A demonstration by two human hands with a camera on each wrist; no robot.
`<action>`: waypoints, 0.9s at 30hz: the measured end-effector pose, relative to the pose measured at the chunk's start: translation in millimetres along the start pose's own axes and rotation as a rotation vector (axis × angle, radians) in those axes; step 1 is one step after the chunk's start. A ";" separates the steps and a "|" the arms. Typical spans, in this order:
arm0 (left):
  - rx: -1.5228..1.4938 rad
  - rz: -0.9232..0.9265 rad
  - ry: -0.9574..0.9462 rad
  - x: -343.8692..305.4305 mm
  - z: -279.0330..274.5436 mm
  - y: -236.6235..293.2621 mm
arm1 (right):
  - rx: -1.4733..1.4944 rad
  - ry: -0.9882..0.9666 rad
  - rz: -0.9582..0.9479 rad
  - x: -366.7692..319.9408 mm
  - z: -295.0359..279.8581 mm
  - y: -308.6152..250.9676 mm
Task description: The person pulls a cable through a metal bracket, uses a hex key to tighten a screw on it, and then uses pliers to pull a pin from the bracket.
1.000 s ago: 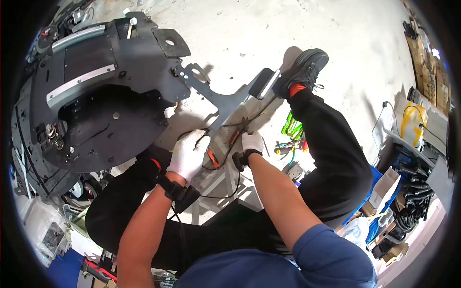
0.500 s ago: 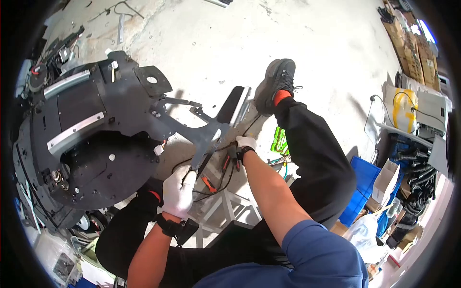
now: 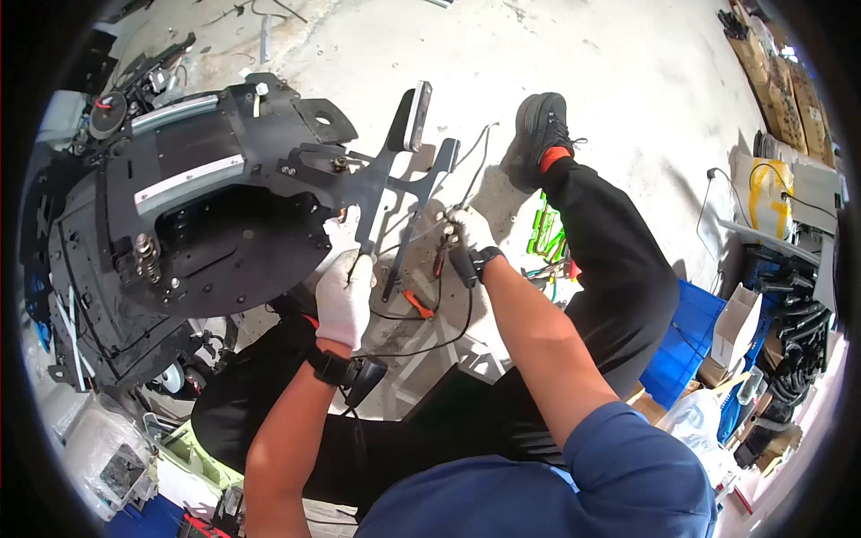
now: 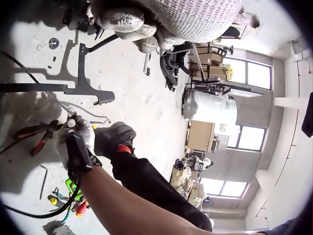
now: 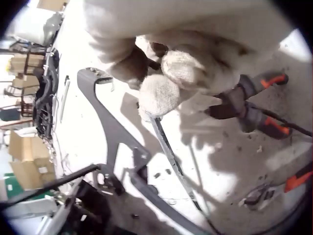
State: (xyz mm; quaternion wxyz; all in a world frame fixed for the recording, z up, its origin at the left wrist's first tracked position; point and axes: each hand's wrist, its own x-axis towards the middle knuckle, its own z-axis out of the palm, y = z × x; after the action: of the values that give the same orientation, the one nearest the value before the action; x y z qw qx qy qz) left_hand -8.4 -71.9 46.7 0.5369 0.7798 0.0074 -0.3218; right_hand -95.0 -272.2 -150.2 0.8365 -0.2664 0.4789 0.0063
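In the head view my gloved left hand point(image 3: 343, 300) grips the lower end of a dark, branched metal bracket point(image 3: 373, 193). A padded end of the bracket points up, away from me. To the right, my gloved right hand point(image 3: 471, 231) is low over the floor. Its fingertips pinch the end of a thin, dark grey strip point(image 5: 168, 149), seen in the right wrist view; what kind of strip it is I cannot tell. Close beside that hand lie pliers point(image 5: 239, 103) with grey and orange handles. The left wrist view shows curled glove fingers point(image 4: 122, 22) along its top.
A big black machine body point(image 3: 188, 179) stands at left, close to the bracket. An orange-handled tool point(image 3: 418, 305) and a bright green item point(image 3: 545, 229) lie on the floor. My outstretched leg and shoe point(image 3: 544, 134) bound the right side. Blue bins point(image 3: 686, 341) stand beyond my knee.
My left hand has tilted the bracket, so its padded end has swung up and left, away from my shoe. The head view has shifted too. My right hand stays near the pliers.
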 end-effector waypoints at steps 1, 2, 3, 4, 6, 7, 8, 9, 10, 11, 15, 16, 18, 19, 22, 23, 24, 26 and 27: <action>0.001 0.016 0.006 0.6 -0.7 2.8 | 0.082 -0.052 0.063 4.1 1.4 -7.4; -0.052 -0.010 0.022 -1.1 -0.5 4.8 | -0.128 -0.028 -0.035 -4.7 10.1 -17.2; -0.105 -0.041 0.038 -3.9 -0.4 5.5 | -0.126 -0.033 -0.038 -5.4 9.6 -19.7; -0.157 -0.031 0.052 -5.8 0.1 4.8 | -0.123 -0.022 -0.010 -6.6 9.9 -24.8; -0.138 0.025 0.024 -8.9 -2.5 8.1 | -0.140 0.073 -0.027 -25.8 23.6 -42.6; -0.122 0.070 -0.007 -11.6 -3.8 10.6 | -0.141 0.065 -0.032 -34.6 26.1 -48.0; -0.122 0.080 0.002 -13.6 -5.9 13.7 | -0.224 0.029 -0.085 -40.8 27.2 -52.5; -0.042 0.110 0.004 -16.6 -7.7 16.6 | -0.306 -0.007 -0.137 -56.4 37.2 -60.1; 0.039 0.141 0.006 -19.0 -9.1 19.7 | -0.501 0.052 -0.208 -75.0 44.0 -69.6; 0.119 0.172 0.009 -21.6 -11.0 24.7 | -0.371 0.003 -0.098 -81.7 47.9 -74.9; 0.091 0.212 0.005 -34.2 -15.9 39.5 | -0.690 -0.002 -0.146 -110.7 46.2 -90.8; 0.058 0.187 -0.030 -34.3 -18.1 40.4 | -0.708 -0.044 -0.184 -117.5 43.0 -93.4; -0.072 0.093 -0.064 -41.1 -17.6 53.6 | -0.725 -0.098 -0.223 -153.8 54.9 -103.7; -0.192 -0.005 -0.103 -44.2 -17.9 58.8 | -0.722 -0.109 -0.227 -173.7 62.5 -108.8; -0.130 0.091 -0.118 -36.6 -19.6 51.6 | -0.505 -0.089 -0.236 -194.2 60.6 -109.3; -0.019 0.135 -0.115 -35.3 -20.0 53.1 | -0.456 -0.057 -0.231 -209.2 65.8 -111.7; -0.024 0.139 -0.113 -33.3 -19.7 51.0 | -0.440 -0.038 -0.220 -222.7 70.9 -114.5; 0.019 0.193 -0.114 -30.6 -16.9 50.0 | -0.445 0.004 -0.290 -238.7 78.1 -114.5; 0.012 0.196 -0.112 -31.4 -16.1 51.8 | -0.429 -0.041 -0.291 -247.8 81.1 -117.6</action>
State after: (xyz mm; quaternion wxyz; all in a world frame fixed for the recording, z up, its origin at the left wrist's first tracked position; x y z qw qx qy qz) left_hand -6.8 -69.7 109.3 0.5605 0.7609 -0.1007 -0.3109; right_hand -133.2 -275.8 133.3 0.7624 -0.5036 0.4063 -0.0075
